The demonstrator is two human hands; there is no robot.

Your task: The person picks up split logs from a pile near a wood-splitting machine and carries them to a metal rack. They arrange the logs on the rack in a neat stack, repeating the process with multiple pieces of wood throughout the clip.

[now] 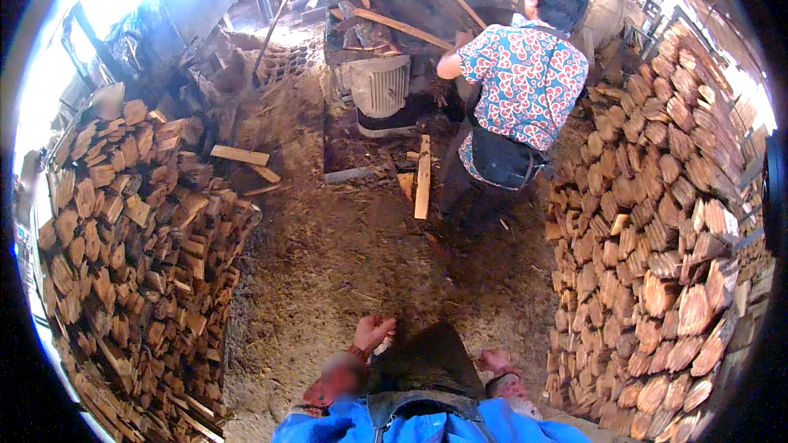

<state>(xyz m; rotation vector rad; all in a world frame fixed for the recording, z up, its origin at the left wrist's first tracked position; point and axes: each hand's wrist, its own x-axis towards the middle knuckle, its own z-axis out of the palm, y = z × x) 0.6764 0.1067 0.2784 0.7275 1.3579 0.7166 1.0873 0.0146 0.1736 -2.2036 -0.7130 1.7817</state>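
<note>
My left hand [375,334] hangs low in front of me, its fingers curled in, with nothing visible held in it. On the other side of my dark apron [423,359], my right hand [495,361] hangs close to the cloth; its fingers are too small and partly hidden to read. Both hands are apart from the wood around me. Ahead, a co-worker [525,86] in a patterned shirt, with a dark waist bag [505,160], faces away, an arm stretched toward a long wooden stick [402,26].
Stacked split firewood rises on the left [139,238] and the right [640,295]. A grey ribbed motor [379,86] stands ahead. A plank [423,176] lies near the co-worker's feet, and loose wood pieces [240,154] stick out by the left stack. The dirt floor [328,254] runs between the stacks.
</note>
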